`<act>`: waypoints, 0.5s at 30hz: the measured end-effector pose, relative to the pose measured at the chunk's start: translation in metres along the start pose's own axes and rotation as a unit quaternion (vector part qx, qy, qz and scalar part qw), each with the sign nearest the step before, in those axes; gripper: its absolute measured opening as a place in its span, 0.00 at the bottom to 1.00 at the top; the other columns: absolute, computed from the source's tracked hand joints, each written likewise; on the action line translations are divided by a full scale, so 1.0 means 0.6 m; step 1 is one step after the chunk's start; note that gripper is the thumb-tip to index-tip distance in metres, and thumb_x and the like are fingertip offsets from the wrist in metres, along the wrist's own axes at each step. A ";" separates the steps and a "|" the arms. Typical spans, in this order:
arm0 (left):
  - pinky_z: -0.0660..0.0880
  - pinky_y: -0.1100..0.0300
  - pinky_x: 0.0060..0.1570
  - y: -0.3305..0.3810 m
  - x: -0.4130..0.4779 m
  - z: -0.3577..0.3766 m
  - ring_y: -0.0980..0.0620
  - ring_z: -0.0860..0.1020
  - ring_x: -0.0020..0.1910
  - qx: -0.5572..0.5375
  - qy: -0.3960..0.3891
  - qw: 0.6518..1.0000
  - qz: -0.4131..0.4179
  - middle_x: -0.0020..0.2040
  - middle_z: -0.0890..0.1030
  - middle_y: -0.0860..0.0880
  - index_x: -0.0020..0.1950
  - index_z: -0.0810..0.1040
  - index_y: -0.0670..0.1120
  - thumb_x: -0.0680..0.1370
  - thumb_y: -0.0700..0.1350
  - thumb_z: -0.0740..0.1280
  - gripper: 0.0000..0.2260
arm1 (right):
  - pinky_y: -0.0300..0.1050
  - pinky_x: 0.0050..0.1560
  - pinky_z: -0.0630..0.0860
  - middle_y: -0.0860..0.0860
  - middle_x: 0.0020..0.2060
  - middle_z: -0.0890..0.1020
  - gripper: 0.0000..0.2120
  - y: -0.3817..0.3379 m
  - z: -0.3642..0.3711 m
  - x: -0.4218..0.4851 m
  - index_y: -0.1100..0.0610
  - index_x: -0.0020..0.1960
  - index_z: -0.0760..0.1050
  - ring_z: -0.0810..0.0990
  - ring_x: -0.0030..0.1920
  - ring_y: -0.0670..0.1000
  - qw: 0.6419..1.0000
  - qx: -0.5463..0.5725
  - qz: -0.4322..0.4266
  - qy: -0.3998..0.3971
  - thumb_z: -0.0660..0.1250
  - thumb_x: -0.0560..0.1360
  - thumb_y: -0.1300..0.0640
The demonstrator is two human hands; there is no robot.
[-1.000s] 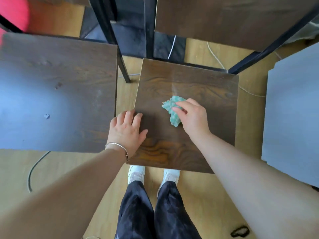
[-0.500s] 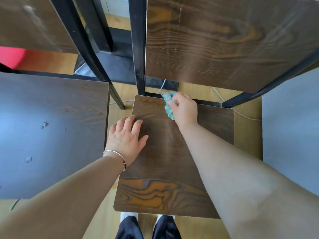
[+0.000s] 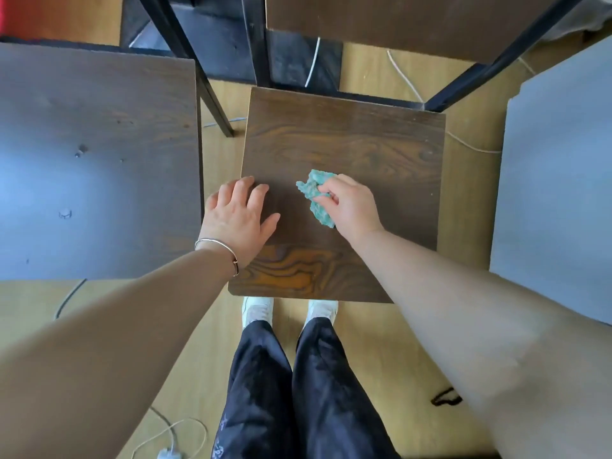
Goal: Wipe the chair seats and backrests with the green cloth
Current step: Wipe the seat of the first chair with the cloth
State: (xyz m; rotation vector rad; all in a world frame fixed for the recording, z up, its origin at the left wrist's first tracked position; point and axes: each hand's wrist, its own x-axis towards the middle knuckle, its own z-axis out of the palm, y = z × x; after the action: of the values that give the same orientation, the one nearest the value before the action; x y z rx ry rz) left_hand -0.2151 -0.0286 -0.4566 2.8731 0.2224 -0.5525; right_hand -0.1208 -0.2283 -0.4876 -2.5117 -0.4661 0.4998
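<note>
Light wooden floor, thin white cable across it at top, white cable with plug at bottom edge, dark cable at left, small black loop at right, white shoes, dark trousers, red object in top-left corner.

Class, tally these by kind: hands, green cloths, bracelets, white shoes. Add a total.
Hands: 2 (left hand, right hand)
Green cloth: 1
Bracelet: 1
White shoes: 2 (left shoe, right shoe)
Total: 6

The person wears a thin silver bangle on the left wrist at nine o'clock, and black trousers with white shoes at six o'clock.
</note>
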 end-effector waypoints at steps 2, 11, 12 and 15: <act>0.64 0.43 0.65 0.004 -0.023 0.007 0.39 0.65 0.67 -0.001 -0.012 1.000 0.001 0.71 0.67 0.44 0.73 0.65 0.48 0.80 0.60 0.56 0.25 | 0.45 0.40 0.73 0.47 0.40 0.75 0.06 0.002 0.009 -0.039 0.59 0.45 0.80 0.71 0.38 0.48 1.000 0.000 -0.006 -0.003 0.72 0.73 0.56; 0.63 0.43 0.68 0.024 -0.118 0.044 0.41 0.62 0.70 -0.006 -0.049 0.999 0.005 0.72 0.64 0.46 0.74 0.62 0.49 0.81 0.60 0.54 0.25 | 0.41 0.43 0.72 0.52 0.47 0.80 0.07 0.010 0.045 -0.197 0.59 0.48 0.79 0.78 0.45 0.51 0.997 -0.004 -0.017 -0.070 0.70 0.76 0.54; 0.63 0.43 0.68 0.025 -0.125 0.047 0.41 0.62 0.70 -0.006 -0.054 0.998 0.006 0.72 0.64 0.46 0.74 0.62 0.49 0.81 0.60 0.54 0.25 | 0.43 0.42 0.72 0.53 0.47 0.80 0.07 0.012 0.050 -0.212 0.59 0.48 0.79 0.78 0.45 0.53 0.997 -0.001 -0.015 -0.076 0.70 0.76 0.55; 0.63 0.43 0.67 0.030 -0.139 0.053 0.40 0.63 0.69 -0.006 -0.066 0.998 0.014 0.72 0.64 0.46 0.74 0.62 0.49 0.80 0.60 0.55 0.25 | 0.44 0.40 0.72 0.53 0.44 0.79 0.05 0.012 0.062 -0.250 0.60 0.46 0.79 0.78 0.43 0.55 0.996 0.007 -0.016 -0.083 0.71 0.75 0.58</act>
State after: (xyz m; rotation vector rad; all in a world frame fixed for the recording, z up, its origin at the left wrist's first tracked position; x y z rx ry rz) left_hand -0.2994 -0.0621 -0.4510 2.8096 0.1647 -0.7302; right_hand -0.2660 -0.2810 -0.4832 -2.4563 -0.5628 0.6999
